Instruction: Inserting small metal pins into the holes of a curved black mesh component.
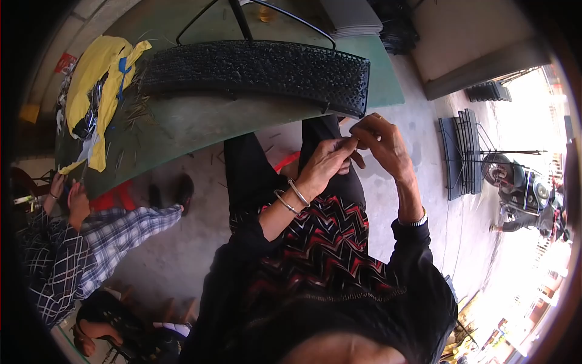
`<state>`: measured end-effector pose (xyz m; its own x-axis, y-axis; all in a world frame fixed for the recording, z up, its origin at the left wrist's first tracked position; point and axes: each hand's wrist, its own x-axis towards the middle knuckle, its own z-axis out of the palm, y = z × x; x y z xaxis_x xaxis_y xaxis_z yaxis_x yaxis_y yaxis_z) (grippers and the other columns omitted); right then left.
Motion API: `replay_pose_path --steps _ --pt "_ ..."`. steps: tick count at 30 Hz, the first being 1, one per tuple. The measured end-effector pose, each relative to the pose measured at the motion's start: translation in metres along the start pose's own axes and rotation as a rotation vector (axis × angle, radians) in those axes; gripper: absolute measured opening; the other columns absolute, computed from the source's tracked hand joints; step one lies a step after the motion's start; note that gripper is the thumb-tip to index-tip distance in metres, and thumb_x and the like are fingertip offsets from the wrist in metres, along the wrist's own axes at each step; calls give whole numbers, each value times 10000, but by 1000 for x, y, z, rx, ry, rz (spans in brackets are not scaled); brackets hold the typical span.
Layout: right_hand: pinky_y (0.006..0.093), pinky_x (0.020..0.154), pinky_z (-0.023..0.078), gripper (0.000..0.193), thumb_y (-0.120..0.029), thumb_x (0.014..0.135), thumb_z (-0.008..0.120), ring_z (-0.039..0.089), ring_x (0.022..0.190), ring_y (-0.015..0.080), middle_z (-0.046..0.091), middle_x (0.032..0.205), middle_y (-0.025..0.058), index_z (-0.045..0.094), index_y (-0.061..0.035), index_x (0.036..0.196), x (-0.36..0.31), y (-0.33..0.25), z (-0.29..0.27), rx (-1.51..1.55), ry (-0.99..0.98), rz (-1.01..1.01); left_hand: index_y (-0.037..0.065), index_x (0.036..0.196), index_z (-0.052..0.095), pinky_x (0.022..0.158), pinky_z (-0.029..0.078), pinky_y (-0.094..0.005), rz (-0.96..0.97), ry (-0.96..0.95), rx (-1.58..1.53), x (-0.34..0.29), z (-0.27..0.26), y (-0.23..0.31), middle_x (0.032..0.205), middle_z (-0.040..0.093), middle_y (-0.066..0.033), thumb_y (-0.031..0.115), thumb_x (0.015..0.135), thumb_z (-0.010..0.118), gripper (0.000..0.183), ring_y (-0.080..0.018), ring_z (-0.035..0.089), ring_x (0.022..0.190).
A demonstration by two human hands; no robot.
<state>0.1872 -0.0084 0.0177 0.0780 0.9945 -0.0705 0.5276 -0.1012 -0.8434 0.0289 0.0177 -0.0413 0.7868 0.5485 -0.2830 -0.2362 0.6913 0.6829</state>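
In front of my lap, my left hand (327, 162) and my right hand (386, 144) meet with fingertips pinched together. Whatever lies between them is too small to make out. Just beyond the hands, a long curved black woven panel (254, 71) with a thin metal frame lies on the green table (200, 124). Its right end is closest to my right hand, and neither hand visibly touches it. Black bars rise from the panel's far side.
A yellow bag (100, 79) and scattered thin strips (138, 106) lie at the table's left. A co-worker's hands (77, 203) are at the left edge. Grey sheets (351, 17) sit at the far right. Black racks (464, 155) and a motorcycle (524, 188) stand at right.
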Motion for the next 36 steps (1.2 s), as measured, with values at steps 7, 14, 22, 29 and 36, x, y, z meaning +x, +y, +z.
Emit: replay_pose_path --steps 7,14,22,29,36 --pt "263 554 461 79 -14 890 577 591 606 106 627 705 64 628 -6 949 33 -6 15 -213 507 -222 81 1045 637 545 416 -187 -21 118 21 -4 -8 0 875 700 -68 383 983 511 333 -45 534 602" --pt "256 539 456 84 -7 889 608 581 573 111 606 697 85 631 -20 969 64 11 34 -363 543 -353 56 1102 650 521 409 -187 7 139 55 -15 -32 -7 824 693 -55 390 987 498 384 -49 530 594" --pt "267 525 449 77 -18 889 616 576 568 122 587 684 93 635 -27 963 54 7 32 -378 520 -368 53 971 687 490 385 -177 116 462 146 -48 -64 2 683 633 -7 477 955 521 456 -25 497 541" --pt "324 641 486 110 -37 858 651 620 736 241 622 868 111 654 -54 966 47 -1 41 -552 509 -469 33 911 689 464 366 -182 227 628 142 -73 -95 -3 632 606 10 408 964 541 407 -25 494 525" --pt "354 745 494 187 -105 879 648 609 922 266 596 1055 103 679 -98 1064 28 4 55 -614 474 -266 30 925 671 536 411 -223 504 945 214 -82 -159 29 649 596 -6 292 933 610 269 -60 507 571"
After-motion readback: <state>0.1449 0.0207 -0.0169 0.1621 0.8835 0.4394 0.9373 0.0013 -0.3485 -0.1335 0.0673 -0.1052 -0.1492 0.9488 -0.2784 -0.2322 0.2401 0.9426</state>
